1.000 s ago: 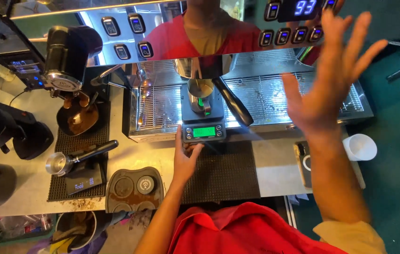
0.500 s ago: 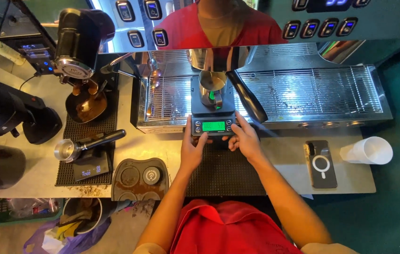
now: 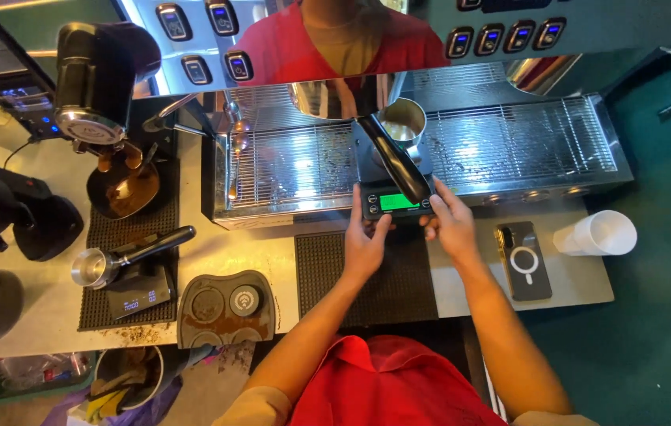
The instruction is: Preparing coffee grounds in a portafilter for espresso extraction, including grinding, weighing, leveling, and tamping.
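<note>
Both hands rest on a small black digital scale with a lit green display (image 3: 395,202), which sits at the near edge of the steel wire drip grate (image 3: 509,150) of a mirror-fronted espresso machine. The left hand (image 3: 365,244) grips the scale's left end, thumb up against its near edge and fingers curled round the side. The right hand (image 3: 451,222) holds the right end, fingertips pressed on the top corner beside the display. Both hands are closed on the scale, not flat or loose.

On the scale stands a polished steel pitcher (image 3: 403,123), upright, its mouth open to the camera. A black portafilter handle (image 3: 395,162) slants from the machine's group head down over the scale's display, ending just above the right hand's fingers.

Near of the scale a black ribbed rubber mat (image 3: 398,284) lies under both wrists. To the right of it a dark phone with a ring-shaped mark on its back (image 3: 523,260) lies flat on the counter, and further right a white paper cup (image 3: 597,233) lies on its side. To the left, well apart, a second steel portafilter with a black handle (image 3: 126,256) rests on another small scale, with a dark tamping station (image 3: 225,308) just beside it. A black coffee grinder (image 3: 99,87) stands at the far left.
</note>
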